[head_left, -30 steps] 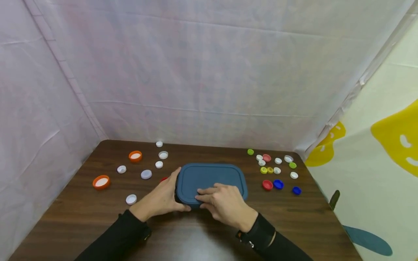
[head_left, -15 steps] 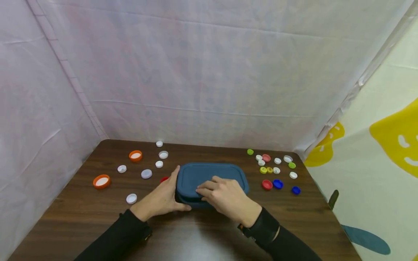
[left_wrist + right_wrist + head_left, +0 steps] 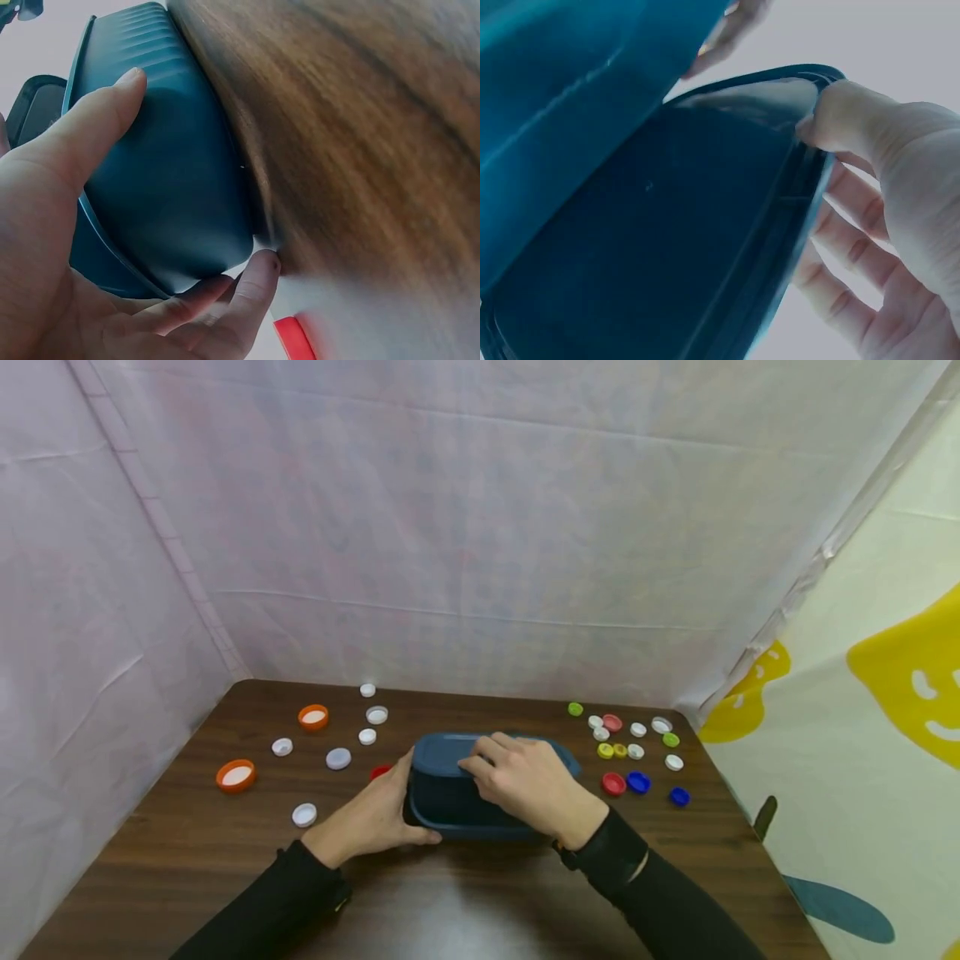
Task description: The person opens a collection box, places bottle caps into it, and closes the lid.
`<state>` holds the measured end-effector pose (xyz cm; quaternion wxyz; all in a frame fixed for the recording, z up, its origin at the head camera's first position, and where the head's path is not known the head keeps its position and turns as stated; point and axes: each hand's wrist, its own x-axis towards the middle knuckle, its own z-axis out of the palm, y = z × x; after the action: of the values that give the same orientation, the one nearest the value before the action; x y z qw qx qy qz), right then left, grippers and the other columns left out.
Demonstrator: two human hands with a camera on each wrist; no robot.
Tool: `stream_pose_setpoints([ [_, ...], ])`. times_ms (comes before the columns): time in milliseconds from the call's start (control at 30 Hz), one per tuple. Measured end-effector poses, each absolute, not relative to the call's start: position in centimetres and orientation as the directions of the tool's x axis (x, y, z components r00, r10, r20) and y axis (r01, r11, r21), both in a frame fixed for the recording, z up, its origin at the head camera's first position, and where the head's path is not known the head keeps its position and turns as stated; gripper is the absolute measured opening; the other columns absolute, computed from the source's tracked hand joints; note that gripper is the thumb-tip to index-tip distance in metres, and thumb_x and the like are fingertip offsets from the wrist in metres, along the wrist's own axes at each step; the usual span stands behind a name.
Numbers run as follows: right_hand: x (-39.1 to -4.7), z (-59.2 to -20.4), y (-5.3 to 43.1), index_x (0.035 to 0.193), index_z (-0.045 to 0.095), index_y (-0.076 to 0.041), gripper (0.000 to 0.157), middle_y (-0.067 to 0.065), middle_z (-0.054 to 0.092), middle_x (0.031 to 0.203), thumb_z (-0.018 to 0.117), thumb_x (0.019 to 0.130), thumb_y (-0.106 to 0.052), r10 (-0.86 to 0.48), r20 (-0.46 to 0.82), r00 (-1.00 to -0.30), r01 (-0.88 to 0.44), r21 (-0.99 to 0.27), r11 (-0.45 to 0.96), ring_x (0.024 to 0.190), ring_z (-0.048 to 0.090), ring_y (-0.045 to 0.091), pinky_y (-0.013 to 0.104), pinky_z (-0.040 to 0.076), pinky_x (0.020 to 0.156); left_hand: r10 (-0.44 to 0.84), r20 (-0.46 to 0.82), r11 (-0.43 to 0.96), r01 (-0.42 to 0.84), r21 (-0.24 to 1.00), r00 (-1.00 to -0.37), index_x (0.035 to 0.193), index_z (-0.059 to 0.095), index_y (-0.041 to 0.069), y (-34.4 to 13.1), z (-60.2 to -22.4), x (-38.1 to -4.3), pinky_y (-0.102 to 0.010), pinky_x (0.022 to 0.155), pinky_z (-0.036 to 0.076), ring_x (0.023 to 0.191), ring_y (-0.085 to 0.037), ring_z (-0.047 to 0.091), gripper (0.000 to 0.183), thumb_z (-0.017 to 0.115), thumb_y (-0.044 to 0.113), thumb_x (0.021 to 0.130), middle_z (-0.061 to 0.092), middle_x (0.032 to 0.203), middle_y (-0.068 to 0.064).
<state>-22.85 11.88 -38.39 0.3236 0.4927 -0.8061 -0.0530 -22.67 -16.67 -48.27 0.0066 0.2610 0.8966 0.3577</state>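
Observation:
A dark blue rectangular food container (image 3: 472,832) stands at the middle of the table. My left hand (image 3: 375,818) grips its left end, and in the left wrist view the thumb lies along the ribbed container wall (image 3: 165,172) with the fingers bent round the other side. With my right hand (image 3: 525,781) I pinch the front edge of the matching lid (image 3: 442,757). The lid is tilted, its front edge raised well off the container, leaving a dark gap. In the right wrist view the thumb presses the lid's underside (image 3: 645,217), fingers behind. The container's contents cannot be seen.
On the wooden table (image 3: 225,877), left, lie white caps (image 3: 303,815) and orange-rimmed caps (image 3: 236,776). A red cap (image 3: 380,772) sits beside my left hand. Several mixed caps lie right, including a blue cap (image 3: 638,782). A white fabric wall (image 3: 465,527) stands behind.
The lid's front edge has come up from the container, rising and tipping backward with my right hand, which now pinches it. My left hand has stayed on the container's left end.

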Motion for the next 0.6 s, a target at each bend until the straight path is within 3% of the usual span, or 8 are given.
stream_pose_setpoints([
  [300,-25.6,-36.7,12.6,0.126,0.087,-0.020,0.029,-0.001,0.079,0.109,0.096,0.099,-0.025,-0.802,0.504,-0.322,-0.725,0.414,0.551,0.094,0.078,0.013,0.025,0.065,0.071,0.434,0.109,0.664,0.399,0.633,-0.894,0.182,0.017,-0.008,-16.4,-47.7,-22.5,-0.070,0.128,0.051,0.160,-0.052,0.057,0.144,0.107,0.045,0.083,0.042,0.181,-0.035],
  [600,-28.5,-35.2,12.8,0.132,0.087,-0.019,0.027,0.002,0.079,0.109,0.090,0.105,-0.019,-0.760,0.465,-0.455,-0.718,0.314,0.621,0.090,0.079,0.016,0.032,0.064,0.064,0.431,0.043,0.676,0.355,0.646,-0.901,0.182,0.017,-0.009,-16.7,-46.8,-22.1,-0.073,0.132,0.045,0.168,-0.056,0.045,0.144,0.104,0.053,0.085,0.032,0.186,-0.036],
])
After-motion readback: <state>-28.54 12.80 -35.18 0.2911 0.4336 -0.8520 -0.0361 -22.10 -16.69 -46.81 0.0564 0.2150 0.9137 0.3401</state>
